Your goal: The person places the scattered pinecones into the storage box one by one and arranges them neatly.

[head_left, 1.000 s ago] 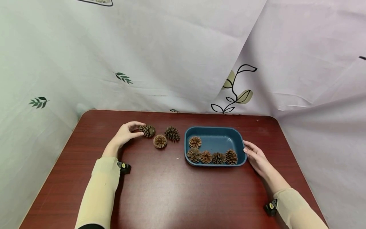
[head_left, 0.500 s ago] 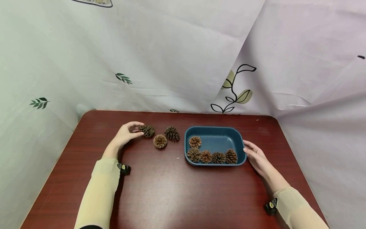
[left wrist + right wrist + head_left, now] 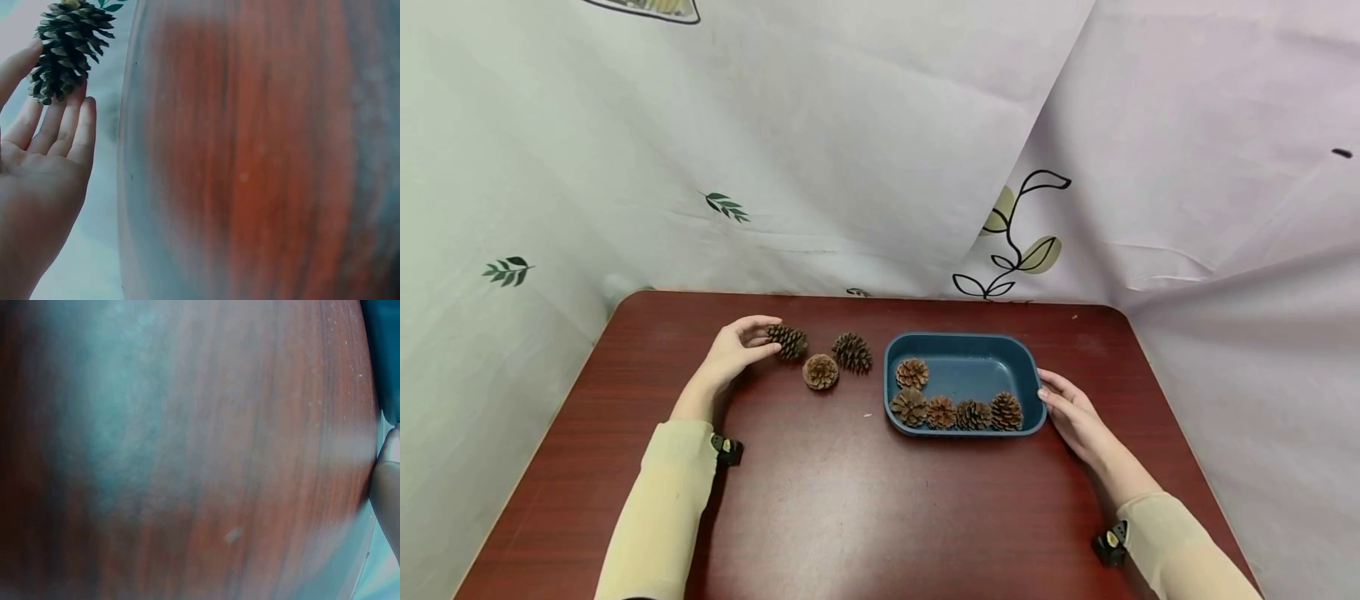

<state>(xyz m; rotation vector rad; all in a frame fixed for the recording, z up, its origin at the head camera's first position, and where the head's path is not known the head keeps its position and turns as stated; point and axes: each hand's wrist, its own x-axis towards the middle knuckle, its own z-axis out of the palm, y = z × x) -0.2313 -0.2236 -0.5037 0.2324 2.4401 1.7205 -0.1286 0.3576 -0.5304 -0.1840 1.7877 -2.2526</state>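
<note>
Pinecone [image 3: 787,342] pinched at one end by the left hand [image 3: 730,350], over the counter [image 3: 850,500], left of the blue tray [image 3: 958,379]; an uneven hold on its scales could let it slip into the neighbouring cone [image 3: 821,372]. The right hand [image 3: 1075,417] touches the tray; its grip is unclear. Little differs from the earlier frame.

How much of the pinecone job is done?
Five pinecones are already in the blue tray, so those look done. The left hand holds one more pinecone outside it. Two loose pinecones lie on the table, so they're probably left.
</note>
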